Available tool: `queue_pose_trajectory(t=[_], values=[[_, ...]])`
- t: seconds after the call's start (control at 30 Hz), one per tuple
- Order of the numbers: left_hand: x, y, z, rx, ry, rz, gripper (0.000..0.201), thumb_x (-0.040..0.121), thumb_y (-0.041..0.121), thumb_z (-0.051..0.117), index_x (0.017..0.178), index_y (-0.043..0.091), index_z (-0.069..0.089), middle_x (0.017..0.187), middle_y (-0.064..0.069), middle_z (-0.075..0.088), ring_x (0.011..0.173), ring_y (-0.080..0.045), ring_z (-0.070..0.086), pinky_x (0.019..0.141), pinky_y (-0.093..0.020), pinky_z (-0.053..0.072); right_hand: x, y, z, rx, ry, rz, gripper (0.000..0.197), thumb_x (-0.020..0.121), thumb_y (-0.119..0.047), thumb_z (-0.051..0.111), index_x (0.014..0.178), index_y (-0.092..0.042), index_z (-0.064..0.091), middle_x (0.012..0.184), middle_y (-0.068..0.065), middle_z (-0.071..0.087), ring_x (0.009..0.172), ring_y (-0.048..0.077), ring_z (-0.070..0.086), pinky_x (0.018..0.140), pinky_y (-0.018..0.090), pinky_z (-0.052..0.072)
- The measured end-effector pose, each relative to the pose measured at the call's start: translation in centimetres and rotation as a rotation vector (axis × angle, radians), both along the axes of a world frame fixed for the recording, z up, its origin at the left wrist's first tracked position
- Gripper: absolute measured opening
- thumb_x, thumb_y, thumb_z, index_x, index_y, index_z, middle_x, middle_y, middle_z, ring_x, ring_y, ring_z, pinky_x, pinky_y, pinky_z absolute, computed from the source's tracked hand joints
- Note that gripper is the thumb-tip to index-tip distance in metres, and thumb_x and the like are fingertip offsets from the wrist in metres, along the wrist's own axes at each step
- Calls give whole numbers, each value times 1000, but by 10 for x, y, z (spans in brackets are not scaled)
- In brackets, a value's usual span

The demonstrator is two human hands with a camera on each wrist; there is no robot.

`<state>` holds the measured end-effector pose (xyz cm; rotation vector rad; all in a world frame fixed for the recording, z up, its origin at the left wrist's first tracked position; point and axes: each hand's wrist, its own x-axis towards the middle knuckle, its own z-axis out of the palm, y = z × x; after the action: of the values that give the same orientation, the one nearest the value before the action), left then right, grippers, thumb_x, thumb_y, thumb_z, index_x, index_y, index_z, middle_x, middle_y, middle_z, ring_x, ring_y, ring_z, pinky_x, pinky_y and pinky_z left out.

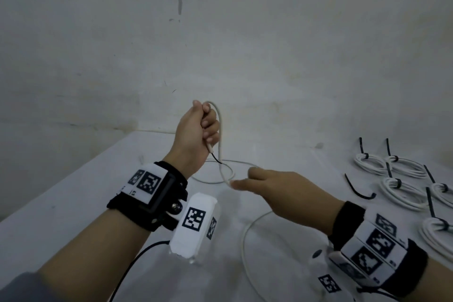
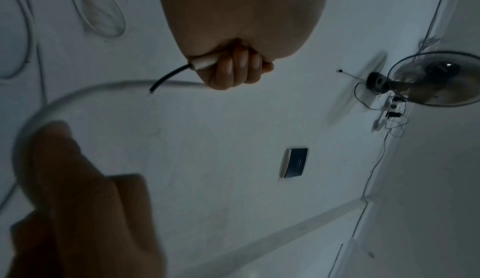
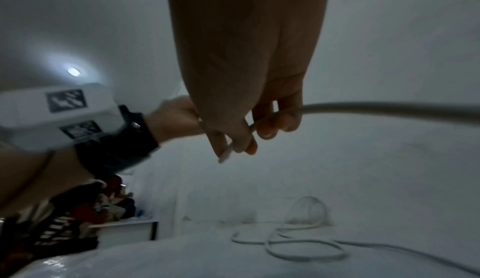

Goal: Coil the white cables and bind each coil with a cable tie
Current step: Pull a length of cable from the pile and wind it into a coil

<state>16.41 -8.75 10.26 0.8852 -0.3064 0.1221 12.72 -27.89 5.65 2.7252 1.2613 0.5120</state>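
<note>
Left hand raised above the table, fist curled round the white cable end; right hand lower, fingers pinching the same cable further along

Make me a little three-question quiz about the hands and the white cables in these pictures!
1. True or false: the left hand grips the white cable near its end.
2. Which hand pinches the cable lower down? A) right hand B) neither
3. Fill in: the loose cable tie on the table is coloured ____.

Key: 1 true. 2 A. 3 black. Bonus look: the bound coils lie at the right.
</note>
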Motion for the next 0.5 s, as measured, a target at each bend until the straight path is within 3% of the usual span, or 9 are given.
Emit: queue_pose_trajectory(t=[0.07, 0.13, 0.2, 0.27, 0.37, 0.5], values=[[-2, -10, -7, 50, 12, -20, 40, 104, 34, 21, 72, 17, 38, 48, 8, 31, 37, -4, 24, 37, -16, 21, -14, 10, 9, 34, -135, 115, 56, 74, 8, 44, 115, -24, 64, 91, -5, 54, 68, 13, 50, 44, 22, 23], [-6, -19, -14, 138, 13, -43, 38, 104, 30, 22, 73, 16, 38, 51, 7, 31, 39, -5, 26, 40, -17, 21, -20, 14, 18, 141, -193, 211, 44, 76, 5, 47, 104, -23, 66, 92, -7, 55, 73, 10, 48, 46, 21, 26], [-11, -25, -20, 244, -21, -70, 36, 104, 28, 22, 74, 15, 38, 55, 4, 31, 43, -6, 27, 43, -18, 22, -23, 15, 30, 266, -155, 242, 28, 84, -2, 57, 101, -22, 65, 97, -10, 50, 77, 7, 45, 47, 25, 39], [-17, -28, -27, 375, -92, -100, 36, 104, 29, 22, 76, 14, 38, 59, 1, 32, 48, -9, 28, 47, -20, 25, -22, 10, 40, 383, -101, 223, 15, 91, -17, 54, 99, -20, 66, 95, -14, 46, 75, 4, 46, 55, 29, 45], [-24, -28, -34, 539, -190, -115, 35, 104, 31, 27, 76, 15, 40, 58, 2, 39, 50, -10, 31, 47, -18, 29, -16, 1, 47, 537, -27, 189, 13, 91, -19, 56, 97, -18, 68, 87, -16, 46, 69, -2, 45, 61, 21, 40], [-30, -32, -38, 574, -220, -147, 36, 103, 29, 28, 76, 12, 46, 51, 7, 44, 42, -6, 34, 44, -16, 30, -8, -6, 48, 705, -27, 110, 6, 87, -15, 67, 93, -15, 65, 78, -8, 56, 69, 2, 51, 64, 10, 38]])
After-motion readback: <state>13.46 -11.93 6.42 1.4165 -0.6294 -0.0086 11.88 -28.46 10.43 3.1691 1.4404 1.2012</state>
